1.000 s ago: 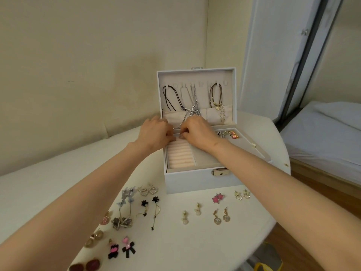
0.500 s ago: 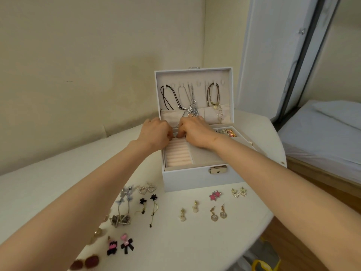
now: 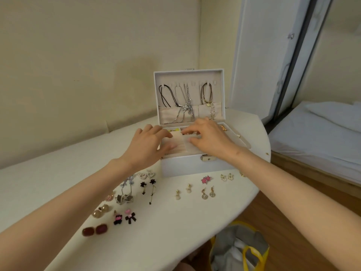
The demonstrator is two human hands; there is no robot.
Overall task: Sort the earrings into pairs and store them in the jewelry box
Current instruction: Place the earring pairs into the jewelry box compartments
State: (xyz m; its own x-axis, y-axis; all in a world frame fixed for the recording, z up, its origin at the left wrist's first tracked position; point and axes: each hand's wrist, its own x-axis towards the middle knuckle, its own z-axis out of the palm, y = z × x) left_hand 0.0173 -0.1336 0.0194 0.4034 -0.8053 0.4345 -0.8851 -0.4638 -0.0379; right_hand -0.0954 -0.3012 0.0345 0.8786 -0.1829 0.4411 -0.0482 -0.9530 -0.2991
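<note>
earrings [image 3: 95,230] paired in rows, lower left to centre of bench [image 3: 166,241] | left hand [image 3: 148,145] flat, fingers spread on ring pad of open jewelry box [image 3: 195,167], centre | right hand [image 3: 211,137] likewise, nothing held | risk: a withdrawing forearm could scatter pairs | white bench, cream wall, bed [image 3: 312,137] right

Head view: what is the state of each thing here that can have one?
jewelry box: open, lid upright.
latch: undone.
necklaces: hanging inside the lid.
earrings: lying in pairs on the table, outside the box.
left hand: open, over the box.
right hand: open, over the box.
bag: open, on the floor.
</note>
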